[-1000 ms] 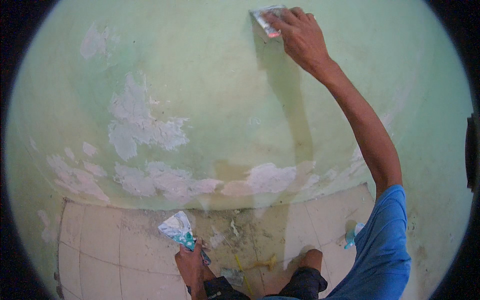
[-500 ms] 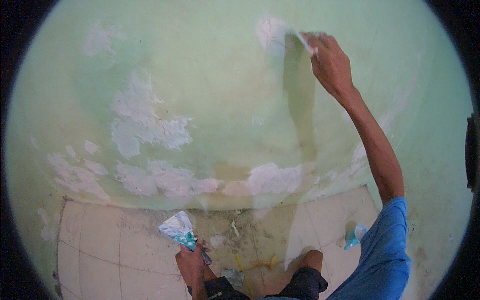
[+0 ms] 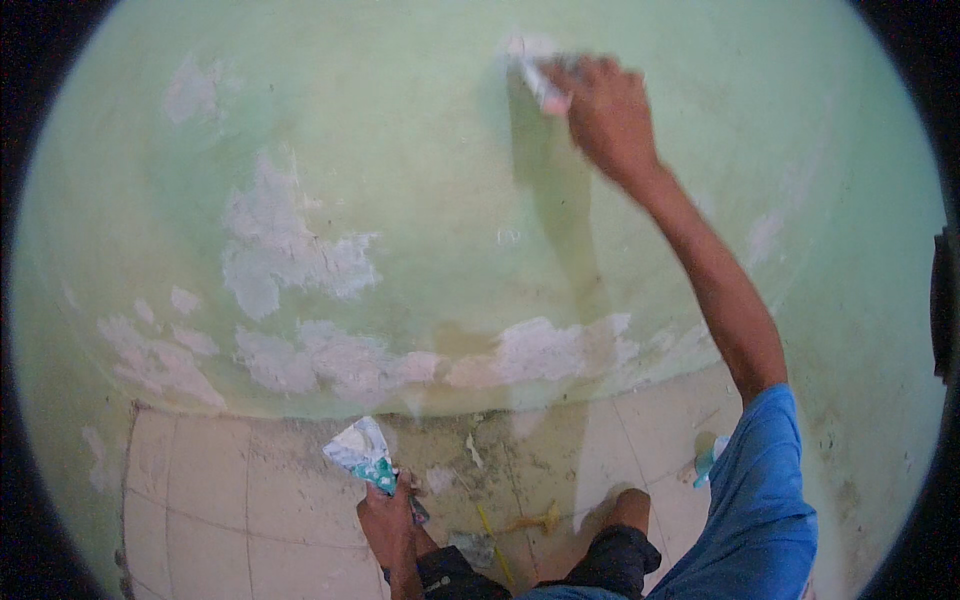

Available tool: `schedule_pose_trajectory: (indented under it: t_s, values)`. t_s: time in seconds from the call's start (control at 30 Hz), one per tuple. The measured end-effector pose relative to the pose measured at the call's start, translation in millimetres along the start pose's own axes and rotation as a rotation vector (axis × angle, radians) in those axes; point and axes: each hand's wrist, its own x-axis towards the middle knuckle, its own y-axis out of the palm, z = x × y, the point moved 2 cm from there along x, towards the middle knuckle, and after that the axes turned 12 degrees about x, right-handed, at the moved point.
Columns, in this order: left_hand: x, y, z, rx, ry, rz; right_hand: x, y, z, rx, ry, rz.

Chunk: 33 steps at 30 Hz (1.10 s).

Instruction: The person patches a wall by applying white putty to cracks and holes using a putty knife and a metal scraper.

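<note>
My right hand reaches up the green wall, closed round a putty knife whose pale blade is at a whitish patch. The hand hides most of its handle. Low in front of me, my left hand grips a wider putty knife with its blade pointing up. White paste covers that blade, and turquoise shows near its base. Rough white filler marks the wall in several places, including a large patch on the left and a band above the floor.
Beige tiles meet the wall, grimy along the joint. A turquoise and pale container stands right, partly behind my sleeve. Between my legs lie a yellow strip and a greyish scrap. A dark object sits at the right edge.
My right hand has moved left with its putty knife, now covering part of the upper patch. The left hand still holds the wider knife in nearly the same place.
</note>
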Motion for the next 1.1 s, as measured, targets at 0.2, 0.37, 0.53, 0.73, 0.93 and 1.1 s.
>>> schedule_pose_trajectory:
  t_s: [0.2,0.37,0.53,0.73,0.93,1.1]
  values:
    - [-4.8,-3.0,-11.8,0.041,0.061,-0.086,23.8,-8.9,-10.6,0.050,-0.222,-0.179]
    - [-7.1,-7.4,-22.0,-0.005,0.023,-0.036,-36.6,5.8,-34.4,-0.030,-0.278,-0.054]
    - [-9.9,-10.4,-25.5,-0.021,0.006,-0.019,-91.2,20.7,-48.6,0.072,-0.241,0.242]
    - [-1.4,-3.6,-13.4,-0.041,0.015,-0.023,-198.5,33.0,-20.2,0.481,-0.068,0.463]
    - [-1.6,-10.6,-15.4,0.049,0.007,0.014,-172.3,41.5,2.7,0.566,-0.124,0.413]
    - [-6.7,-15.5,-27.8,0.022,-0.099,0.132,-142.8,40.5,19.1,0.361,-0.112,0.461]
